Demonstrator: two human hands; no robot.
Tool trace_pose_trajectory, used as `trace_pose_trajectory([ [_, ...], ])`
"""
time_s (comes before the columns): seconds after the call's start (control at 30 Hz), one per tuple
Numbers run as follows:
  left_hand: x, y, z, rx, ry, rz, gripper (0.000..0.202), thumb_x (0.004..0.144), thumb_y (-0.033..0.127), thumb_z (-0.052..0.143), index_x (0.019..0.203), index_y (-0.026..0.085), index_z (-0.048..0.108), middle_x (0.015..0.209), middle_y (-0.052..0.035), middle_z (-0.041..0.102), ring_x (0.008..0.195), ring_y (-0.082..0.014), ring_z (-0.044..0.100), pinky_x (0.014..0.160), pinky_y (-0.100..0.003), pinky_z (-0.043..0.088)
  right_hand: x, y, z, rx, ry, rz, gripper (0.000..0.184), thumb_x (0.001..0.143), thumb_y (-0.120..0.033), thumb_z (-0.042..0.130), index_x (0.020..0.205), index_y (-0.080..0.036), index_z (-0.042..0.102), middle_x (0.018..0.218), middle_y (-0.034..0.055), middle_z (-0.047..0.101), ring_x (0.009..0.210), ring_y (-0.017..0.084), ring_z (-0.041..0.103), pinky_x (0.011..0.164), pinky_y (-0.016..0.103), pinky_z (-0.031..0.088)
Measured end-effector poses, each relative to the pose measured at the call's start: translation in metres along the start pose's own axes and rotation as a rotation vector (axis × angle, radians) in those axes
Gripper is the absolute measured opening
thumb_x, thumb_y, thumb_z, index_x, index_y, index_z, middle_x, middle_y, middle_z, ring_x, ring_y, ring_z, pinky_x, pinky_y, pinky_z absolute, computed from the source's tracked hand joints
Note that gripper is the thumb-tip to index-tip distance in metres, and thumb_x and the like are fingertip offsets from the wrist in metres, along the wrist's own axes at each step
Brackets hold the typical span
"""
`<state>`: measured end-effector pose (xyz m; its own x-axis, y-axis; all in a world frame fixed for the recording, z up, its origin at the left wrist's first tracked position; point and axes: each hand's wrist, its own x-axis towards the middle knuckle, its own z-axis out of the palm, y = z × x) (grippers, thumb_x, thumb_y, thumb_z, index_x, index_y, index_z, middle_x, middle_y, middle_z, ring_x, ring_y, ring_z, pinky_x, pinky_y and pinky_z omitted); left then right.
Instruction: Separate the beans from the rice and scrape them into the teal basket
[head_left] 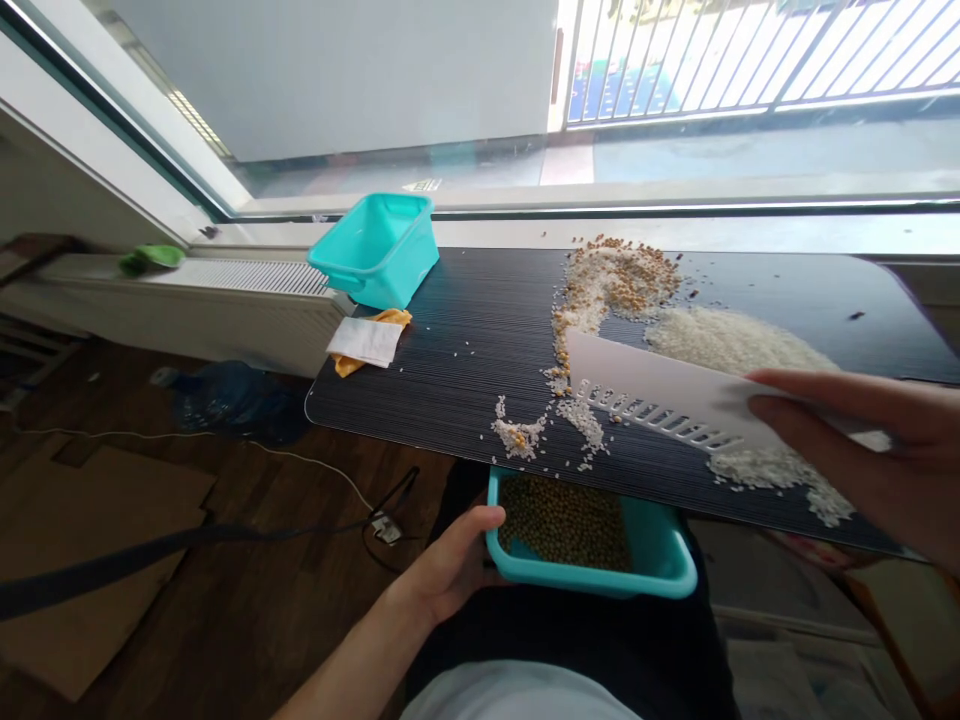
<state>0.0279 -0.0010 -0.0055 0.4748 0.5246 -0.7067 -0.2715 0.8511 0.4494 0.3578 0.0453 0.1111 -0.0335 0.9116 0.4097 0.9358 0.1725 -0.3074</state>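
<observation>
My left hand (450, 565) grips the left rim of a teal bin (660, 575) held under the near edge of the black table (465, 330); the bin holds brownish beans (566, 520). My right hand (877, 450) is closed on a white slotted scraper (652, 395), its edge resting on the tabletop. Mixed rice and beans (615, 280) lie heaped behind the scraper. A pile of white rice (727, 340) sits to the right. A small clump of grains (517, 432) lies close to the table edge above the bin.
A second teal bin (379, 250), empty, stands at the table's far left corner, with a white and yellow cloth (367, 342) beside it. A radiator (225, 300) runs along the window wall. Cables and cardboard (97, 560) lie on the wooden floor at left.
</observation>
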Motion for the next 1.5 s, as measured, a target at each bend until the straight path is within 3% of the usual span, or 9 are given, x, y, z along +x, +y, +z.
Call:
trace_pose_trajectory([
  [0.13,-0.001,0.002,0.0,0.011,0.0,0.004,0.05,0.075,0.048,0.062,0.115,0.017,0.064,0.127,-0.0113,0.063,0.118,-0.0315,0.056,0.088,-0.04,0.048,0.015,-0.039,0.009,0.211,-0.117,-0.078,0.026,0.085,-0.044,0.056,0.097,-0.031,0.076,0.085,-0.0027,0.078,0.061,0.015,0.07,0.053,0.023,0.054],
  [0.3,-0.002,0.003,-0.002,0.007,0.012,0.006,0.051,0.073,0.048,0.064,0.113,0.017,0.065,0.12,-0.0119,0.067,0.114,-0.0305,0.058,0.089,-0.04,0.047,0.016,-0.068,0.027,0.333,-0.169,-0.091,0.026,0.084,-0.036,0.056,0.094,-0.026,0.077,0.083,0.0007,0.078,0.059,0.016,0.07,0.05,0.023,0.055],
  [0.67,-0.004,0.005,-0.005,-0.023,0.028,0.015,0.049,0.073,0.045,0.064,0.113,0.017,0.064,0.127,-0.0107,0.064,0.116,-0.0308,0.057,0.088,-0.04,0.049,0.017,-0.059,0.03,0.311,-0.199,0.032,0.026,0.08,-0.038,0.059,0.088,-0.025,0.079,0.075,0.0003,0.077,0.041,0.01,0.06,0.04,0.019,0.048],
  [0.93,-0.005,0.005,-0.007,-0.034,0.018,0.015,0.05,0.074,0.045,0.063,0.115,0.017,0.065,0.121,-0.0116,0.067,0.12,-0.0319,0.056,0.089,-0.041,0.049,0.017,-0.063,0.018,0.382,-0.222,0.073,0.02,0.079,-0.039,0.06,0.082,-0.03,0.078,0.071,-0.0014,0.075,0.056,0.018,0.069,0.047,0.027,0.056],
  [1.2,-0.005,0.005,-0.007,-0.03,0.049,0.018,0.05,0.072,0.046,0.065,0.114,0.018,0.066,0.123,-0.0109,0.066,0.116,-0.0319,0.058,0.088,-0.041,0.049,0.014,-0.059,0.015,0.418,-0.249,0.131,0.02,0.076,-0.044,0.064,0.081,-0.031,0.078,0.068,-0.0006,0.075,0.055,0.02,0.069,0.043,0.027,0.056],
  [1.33,-0.006,0.005,-0.007,-0.018,0.047,0.013,0.05,0.072,0.046,0.065,0.112,0.018,0.067,0.118,-0.0114,0.068,0.115,-0.031,0.058,0.085,-0.038,0.049,0.011,-0.056,0.014,0.435,-0.269,0.135,0.016,0.074,-0.038,0.064,0.08,-0.033,0.078,0.071,-0.0019,0.075,0.058,0.019,0.07,0.043,0.024,0.056],
  [1.5,-0.006,0.007,-0.007,-0.005,0.04,0.012,0.049,0.072,0.047,0.064,0.11,0.017,0.068,0.121,-0.0113,0.067,0.113,-0.0305,0.059,0.083,-0.036,0.049,0.01,-0.055,0.01,0.426,-0.281,0.114,0.016,0.074,-0.043,0.065,0.076,-0.033,0.077,0.06,-0.002,0.072,0.056,0.019,0.07,0.044,0.023,0.056],
])
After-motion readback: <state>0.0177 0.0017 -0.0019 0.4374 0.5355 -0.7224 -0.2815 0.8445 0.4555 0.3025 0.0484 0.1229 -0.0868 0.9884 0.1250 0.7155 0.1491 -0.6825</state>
